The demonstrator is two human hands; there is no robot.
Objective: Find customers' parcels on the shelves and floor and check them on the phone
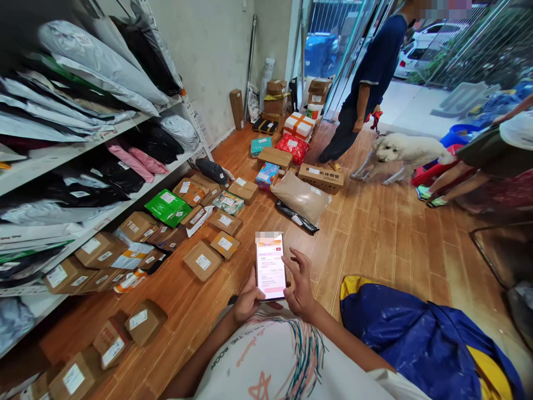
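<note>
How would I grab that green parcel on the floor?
The green parcel lies flat, tilted against brown boxes beside the shelf. Probably pinch its free right-hand edge, coming from the open floor side; boxes crowd the other sides.

Phone (270,265) screen pink/white; parcels (202,259) brown cardboard, one green (167,207); bag (416,339) blue/yellow; dog (406,151) white.

1 phone (270,265), 2 hands, 1 white dog (406,151), 1 blue bag (416,333), 1 green parcel (167,206).
</note>
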